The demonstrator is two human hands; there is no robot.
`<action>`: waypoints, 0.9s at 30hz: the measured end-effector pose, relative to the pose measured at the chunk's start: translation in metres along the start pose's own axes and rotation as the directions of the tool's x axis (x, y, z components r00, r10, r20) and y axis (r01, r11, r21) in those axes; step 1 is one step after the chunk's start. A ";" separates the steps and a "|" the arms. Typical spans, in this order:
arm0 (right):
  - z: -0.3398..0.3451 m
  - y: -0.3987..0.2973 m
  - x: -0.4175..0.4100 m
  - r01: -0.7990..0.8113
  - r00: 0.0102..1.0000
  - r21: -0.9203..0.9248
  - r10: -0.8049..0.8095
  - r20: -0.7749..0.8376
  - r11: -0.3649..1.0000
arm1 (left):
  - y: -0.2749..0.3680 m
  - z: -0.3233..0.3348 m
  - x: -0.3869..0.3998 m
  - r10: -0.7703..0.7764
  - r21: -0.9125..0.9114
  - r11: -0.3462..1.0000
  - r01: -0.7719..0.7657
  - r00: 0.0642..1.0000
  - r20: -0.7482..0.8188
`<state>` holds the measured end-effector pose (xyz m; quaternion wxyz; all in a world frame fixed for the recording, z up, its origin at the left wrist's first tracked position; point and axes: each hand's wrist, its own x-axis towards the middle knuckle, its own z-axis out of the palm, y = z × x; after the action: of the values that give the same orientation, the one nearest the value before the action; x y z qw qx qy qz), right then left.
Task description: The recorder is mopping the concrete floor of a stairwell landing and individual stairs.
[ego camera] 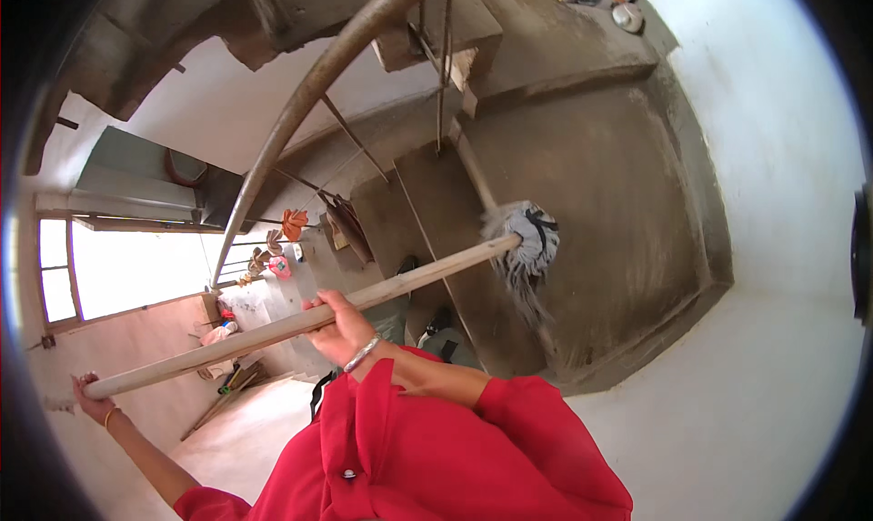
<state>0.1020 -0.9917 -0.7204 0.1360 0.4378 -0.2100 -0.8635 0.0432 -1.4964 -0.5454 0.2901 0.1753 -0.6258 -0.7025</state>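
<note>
A string mop with grey strands rests against the wet-looking concrete stair landing, near its step edge. Its long wooden handle slants down to the left across the view. My left hand is closed around the far end of the handle, beside the pinkish wall. Partway along the shaft, my right hand, with a silver bangle at the wrist, grips it in front of my red garment. Dark strips are tied around the mop head.
A curved metal handrail with thin balusters runs along the stairs. My feet stand on the step left of the landing. A white wall borders the landing. Hanging bags and sticks are at left; a round pot sits above.
</note>
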 end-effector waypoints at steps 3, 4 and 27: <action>0.031 0.005 0.014 -0.018 1.000 -0.070 0.020 0.022 0.997 | 0.021 0.006 -0.014 0.081 0.045 0.996 -0.074 0.980 -0.183; 0.039 -0.001 0.021 -0.058 0.994 -0.094 0.067 0.092 0.994 | 0.028 0.011 -0.014 0.119 -0.049 0.992 -0.120 0.992 -0.031; -0.182 -0.222 0.073 0.285 0.858 0.229 -0.354 0.372 0.931 | -0.088 0.316 -0.233 0.091 -0.047 0.992 -0.114 0.416 0.905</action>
<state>0.1965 -0.8725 -0.9750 -0.0933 0.2868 -0.2289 -0.9255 0.0134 -1.1002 -0.6101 -0.0509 -0.2646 -0.7006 -0.6607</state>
